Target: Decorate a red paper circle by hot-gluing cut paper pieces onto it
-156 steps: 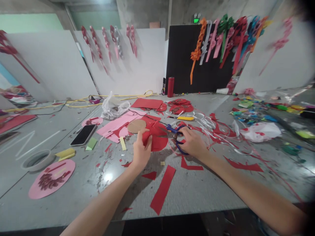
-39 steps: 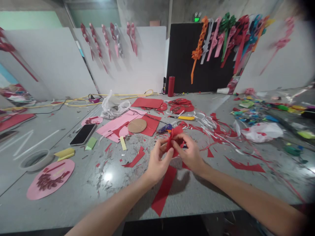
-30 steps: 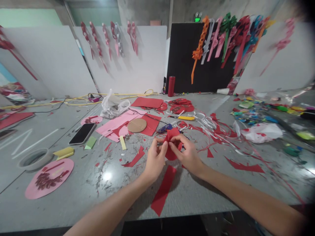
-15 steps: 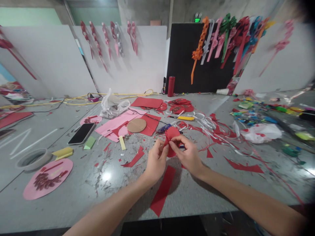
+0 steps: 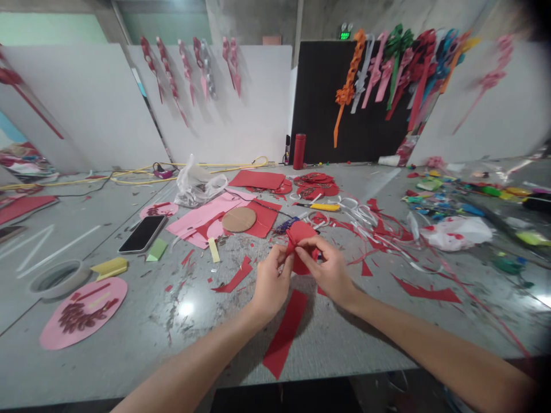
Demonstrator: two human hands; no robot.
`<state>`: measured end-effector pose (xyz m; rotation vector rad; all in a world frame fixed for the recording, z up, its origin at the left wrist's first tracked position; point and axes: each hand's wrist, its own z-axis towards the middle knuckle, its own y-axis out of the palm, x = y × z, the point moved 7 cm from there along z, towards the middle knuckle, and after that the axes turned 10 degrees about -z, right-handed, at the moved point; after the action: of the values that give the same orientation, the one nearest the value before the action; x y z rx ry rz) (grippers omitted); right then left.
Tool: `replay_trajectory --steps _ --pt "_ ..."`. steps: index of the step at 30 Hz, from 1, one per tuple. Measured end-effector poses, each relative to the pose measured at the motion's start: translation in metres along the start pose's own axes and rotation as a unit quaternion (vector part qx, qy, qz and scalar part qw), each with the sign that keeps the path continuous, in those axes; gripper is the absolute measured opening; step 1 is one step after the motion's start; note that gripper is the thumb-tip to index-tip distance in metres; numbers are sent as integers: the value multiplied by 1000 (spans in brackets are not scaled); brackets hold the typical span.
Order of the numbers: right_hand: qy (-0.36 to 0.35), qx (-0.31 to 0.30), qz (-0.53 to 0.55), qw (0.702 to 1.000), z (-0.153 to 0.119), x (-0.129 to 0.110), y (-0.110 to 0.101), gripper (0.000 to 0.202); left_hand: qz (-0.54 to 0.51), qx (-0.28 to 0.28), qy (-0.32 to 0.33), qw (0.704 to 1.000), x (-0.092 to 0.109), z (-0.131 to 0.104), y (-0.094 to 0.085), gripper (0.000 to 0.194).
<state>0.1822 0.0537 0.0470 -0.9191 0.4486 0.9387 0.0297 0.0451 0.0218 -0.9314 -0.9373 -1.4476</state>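
Note:
Both of my hands pinch a rounded piece of red paper [image 5: 302,231] above the table, around its near left part. My left hand [image 5: 274,279] is closed on its left edge, thumb and fingers pressed together. My right hand [image 5: 330,271] grips the same piece from the right, its fingertips close to the left ones. A fold shows between the fingertips; the exact grip point is partly hidden. Below the hands lies a red paper strip [image 5: 286,334]. Just behind the held piece is a dark blue tool [image 5: 287,224], partly covered.
A brown cardboard disc [image 5: 239,219] rests on pink and red sheets. Behind stand a red bottle [image 5: 299,151] and a plastic bag [image 5: 196,186]. A yellow cutter [image 5: 323,207], a phone [image 5: 142,234], a tape roll [image 5: 59,279] and a pink paper oval [image 5: 112,292] lie about among red scraps.
The red paper has turned slightly in my fingers, so more of its rounded face shows. Both hands stay in nearly the same place.

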Motion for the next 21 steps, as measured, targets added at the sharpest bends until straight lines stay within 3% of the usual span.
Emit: replay_trajectory --steps 7,21 --pt "-17 -31 -24 999 3 -4 3 21 42 10 -21 999 3 2 -4 23" --pt "-121 18 -80 989 -3 -12 1 13 122 21 69 990 13 1 -7 15"
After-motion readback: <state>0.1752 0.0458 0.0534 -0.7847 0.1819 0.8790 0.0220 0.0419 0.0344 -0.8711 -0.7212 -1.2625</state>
